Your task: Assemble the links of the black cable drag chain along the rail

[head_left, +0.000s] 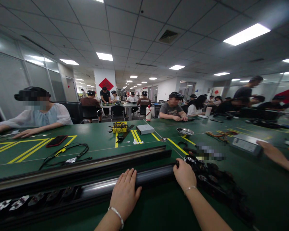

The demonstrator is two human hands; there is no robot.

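Observation:
A long black rail with a glossy rounded surface lies across the green table. My left hand rests on it near the middle, palm down, its thumb apart from the other fingers. At the rail's right end, my right hand has its fingers curled round the tip. Several black parts with silvery faces sit in the rail's left section. Right of my right hand lies a pile of black parts. Behind the rail runs a second long dark rail.
Black cables and a phone lie at the left. Farther back are a yellow box of wires, a grey box and a metal bowl. Another person's hand touches a metal box at the right.

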